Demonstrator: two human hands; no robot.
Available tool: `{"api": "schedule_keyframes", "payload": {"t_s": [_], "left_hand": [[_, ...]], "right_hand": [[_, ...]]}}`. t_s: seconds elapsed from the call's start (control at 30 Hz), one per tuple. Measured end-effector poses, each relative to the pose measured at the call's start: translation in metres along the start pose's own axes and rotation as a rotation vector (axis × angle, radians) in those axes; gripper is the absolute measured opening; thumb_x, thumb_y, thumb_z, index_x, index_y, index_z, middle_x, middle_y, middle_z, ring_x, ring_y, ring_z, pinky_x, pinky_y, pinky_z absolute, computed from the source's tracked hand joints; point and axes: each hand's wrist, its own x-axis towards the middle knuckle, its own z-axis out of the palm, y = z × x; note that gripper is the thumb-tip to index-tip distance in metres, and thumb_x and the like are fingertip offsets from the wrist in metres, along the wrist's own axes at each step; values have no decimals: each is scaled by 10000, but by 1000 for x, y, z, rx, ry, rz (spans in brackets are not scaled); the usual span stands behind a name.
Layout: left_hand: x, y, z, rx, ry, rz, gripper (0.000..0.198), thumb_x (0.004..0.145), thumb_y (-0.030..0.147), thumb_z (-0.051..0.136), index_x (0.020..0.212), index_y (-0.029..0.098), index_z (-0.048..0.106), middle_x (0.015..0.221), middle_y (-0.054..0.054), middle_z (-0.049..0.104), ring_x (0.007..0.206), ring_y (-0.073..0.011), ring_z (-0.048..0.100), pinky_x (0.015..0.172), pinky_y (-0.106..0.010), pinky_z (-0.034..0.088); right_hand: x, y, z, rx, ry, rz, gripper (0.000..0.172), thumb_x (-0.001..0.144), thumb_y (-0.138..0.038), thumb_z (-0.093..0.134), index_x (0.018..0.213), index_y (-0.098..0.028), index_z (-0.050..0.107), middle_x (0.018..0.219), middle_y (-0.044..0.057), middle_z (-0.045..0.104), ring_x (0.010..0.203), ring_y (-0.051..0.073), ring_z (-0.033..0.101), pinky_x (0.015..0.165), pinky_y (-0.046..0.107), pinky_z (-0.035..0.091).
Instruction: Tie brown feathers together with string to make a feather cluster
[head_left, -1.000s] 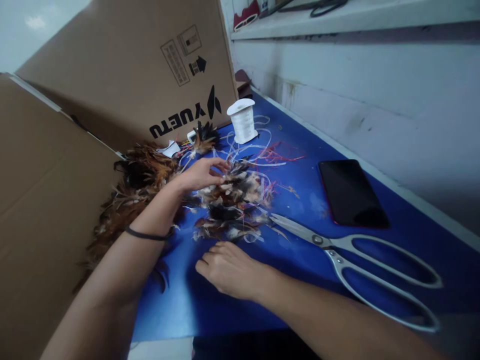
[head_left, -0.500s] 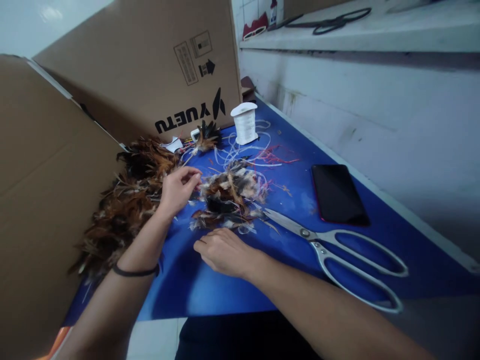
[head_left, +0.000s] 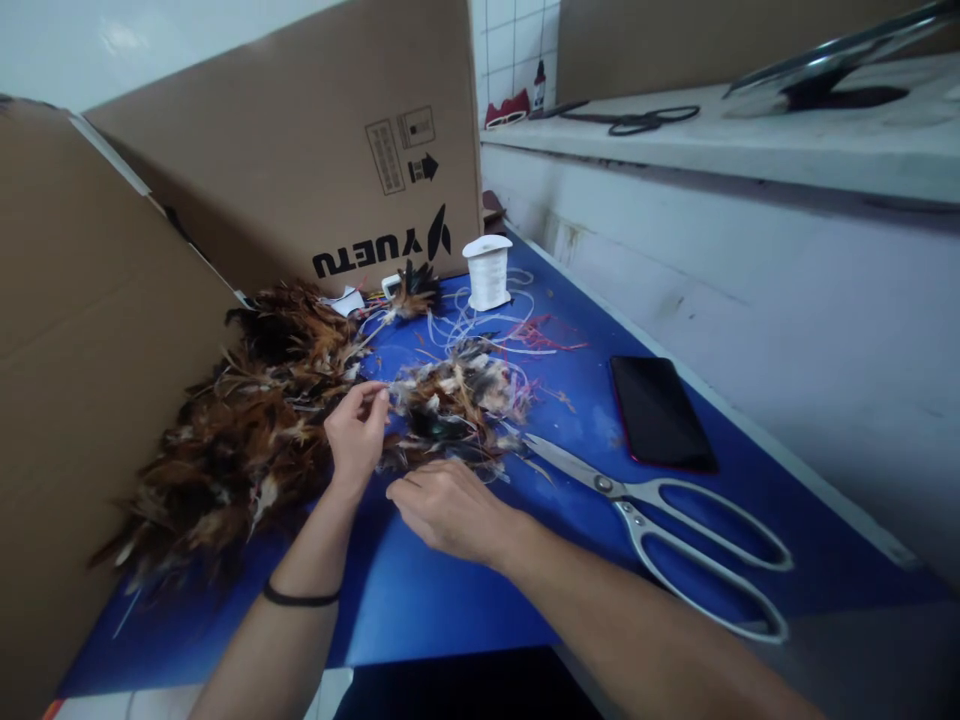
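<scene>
Near the table's front edge the right hand has hardly shifted, its curled fingers resting on the blue table against the near side of the small feather pile; I cannot tell whether it grips anything. The left hand has drawn back from the pile's far side to its left edge, beside the large feather heap, and is now pinched narrow on a feather, so one piece looks singled out. The scissors, phone and thread spool lie unmoved beyond.
</scene>
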Motion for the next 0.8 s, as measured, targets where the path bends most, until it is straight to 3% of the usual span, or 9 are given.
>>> {"api": "schedule_keyframes", "payload": {"t_s": [0.17, 0.33, 0.5, 0.67, 0.8], "left_hand": [[0, -10, -5, 224, 46, 171, 178, 841, 274, 516, 932, 185, 641, 777, -21, 663, 676, -126, 619, 656, -228, 481], [0, -11, -5, 255, 68, 260, 158, 850, 238, 500, 896, 183, 640, 834, -37, 660, 732, -136, 608, 707, -245, 477], [1, -16, -4, 234, 82, 278, 151, 846, 222, 498, 875, 182, 640, 798, -32, 636, 727, -135, 587, 712, -235, 466], [0, -24, -1, 213, 29, 321, 161, 846, 190, 477, 892, 179, 632, 819, -39, 637, 747, -138, 588, 751, -239, 464], [-3, -26, 2, 242, -43, 328, 185, 858, 196, 451, 914, 191, 626, 861, -44, 643, 793, -146, 602, 773, -245, 465]], "right_hand": [[-1, 10, 3, 11, 141, 43, 207, 899, -166, 402, 867, -166, 606, 736, 28, 653, 715, 139, 603, 721, 253, 416], [-2, 24, -4, 26, 362, 254, 239, 912, -196, 399, 945, -170, 634, 850, 56, 684, 809, 151, 624, 799, 268, 440], [-1, 42, -13, 3, 575, 450, 211, 860, -174, 437, 903, -171, 644, 907, 51, 679, 849, 160, 607, 815, 274, 440], [-1, 62, -12, -75, 574, 587, 208, 815, -167, 439, 860, -166, 642, 845, 54, 658, 773, 164, 579, 755, 269, 432], [6, 75, -12, -174, 408, 745, 199, 784, -169, 461, 845, -173, 650, 827, 48, 660, 771, 158, 578, 743, 254, 421]]}}
